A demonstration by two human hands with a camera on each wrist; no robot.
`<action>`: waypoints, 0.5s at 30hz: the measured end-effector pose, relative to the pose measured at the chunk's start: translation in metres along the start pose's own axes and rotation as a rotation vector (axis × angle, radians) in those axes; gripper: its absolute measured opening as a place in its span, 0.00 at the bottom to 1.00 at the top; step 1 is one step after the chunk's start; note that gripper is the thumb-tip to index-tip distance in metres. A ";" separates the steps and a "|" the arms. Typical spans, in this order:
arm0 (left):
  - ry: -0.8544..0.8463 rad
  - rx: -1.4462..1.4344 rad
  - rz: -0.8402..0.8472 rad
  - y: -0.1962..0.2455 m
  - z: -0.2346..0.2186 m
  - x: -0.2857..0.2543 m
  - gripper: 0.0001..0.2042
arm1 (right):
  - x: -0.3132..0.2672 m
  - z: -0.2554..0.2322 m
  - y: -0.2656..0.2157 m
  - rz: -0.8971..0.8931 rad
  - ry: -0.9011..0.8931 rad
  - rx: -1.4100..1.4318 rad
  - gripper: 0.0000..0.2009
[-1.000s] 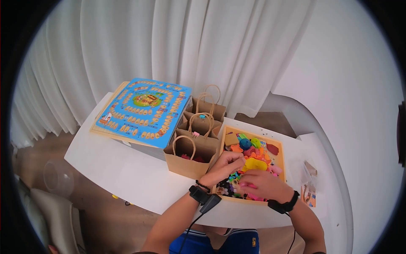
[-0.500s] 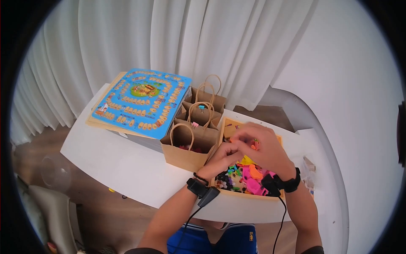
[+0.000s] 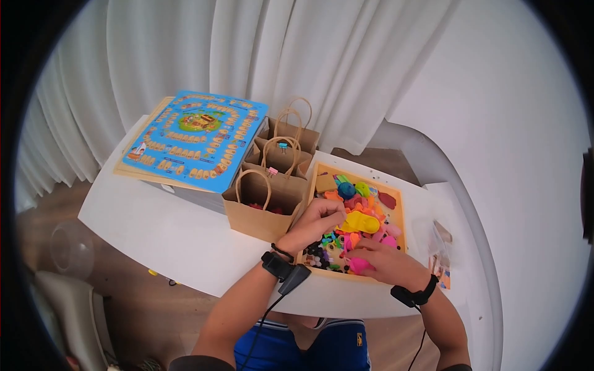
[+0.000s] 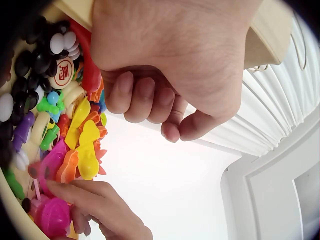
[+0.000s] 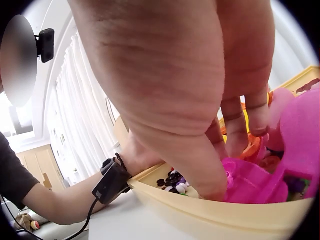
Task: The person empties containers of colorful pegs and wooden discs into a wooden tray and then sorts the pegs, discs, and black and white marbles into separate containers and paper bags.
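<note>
In the head view a wooden-coloured tray (image 3: 401, 207) holds a heap of small toys, with a yellow piece (image 3: 361, 222) on top. My left hand (image 3: 314, 224) hovers over the tray's left side. Its fingers (image 4: 146, 93) are curled, thumb and index fingertips together, with nothing visible between them. My right hand (image 3: 391, 264) reaches into the tray's front right part, fingers extended downward among the toys. Its thumb lies against a magenta piece (image 5: 250, 180) in the right wrist view; the other fingertips are partly hidden.
Brown paper bags (image 3: 257, 217) with handles stand directly left of the tray. A blue game board (image 3: 195, 139) lies further left on the white table (image 3: 185, 247). Clear plastic packaging (image 3: 440, 250) is to the right. A curtain hangs behind.
My right hand has come away from my left hand over the back of the tray and down into the front right toys. The left hand stays at the tray's left side.
</note>
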State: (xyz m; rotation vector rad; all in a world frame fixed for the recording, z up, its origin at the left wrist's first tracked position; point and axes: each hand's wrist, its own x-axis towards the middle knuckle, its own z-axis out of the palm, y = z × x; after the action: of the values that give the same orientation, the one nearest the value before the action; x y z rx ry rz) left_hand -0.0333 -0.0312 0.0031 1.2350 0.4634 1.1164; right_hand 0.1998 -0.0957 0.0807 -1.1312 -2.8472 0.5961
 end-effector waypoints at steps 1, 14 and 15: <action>0.007 0.006 0.003 0.001 0.000 -0.001 0.10 | 0.000 -0.002 -0.001 0.019 -0.040 -0.035 0.16; -0.002 0.020 0.035 0.000 -0.001 0.001 0.12 | 0.015 -0.011 0.001 0.003 -0.133 0.033 0.11; -0.011 0.011 0.048 0.000 -0.001 0.002 0.13 | 0.016 -0.010 0.000 -0.004 -0.138 0.031 0.11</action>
State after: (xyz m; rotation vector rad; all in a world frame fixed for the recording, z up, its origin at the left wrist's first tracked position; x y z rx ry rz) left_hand -0.0334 -0.0294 0.0030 1.2667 0.4341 1.1485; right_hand 0.1896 -0.0817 0.0881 -1.1216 -2.9417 0.7428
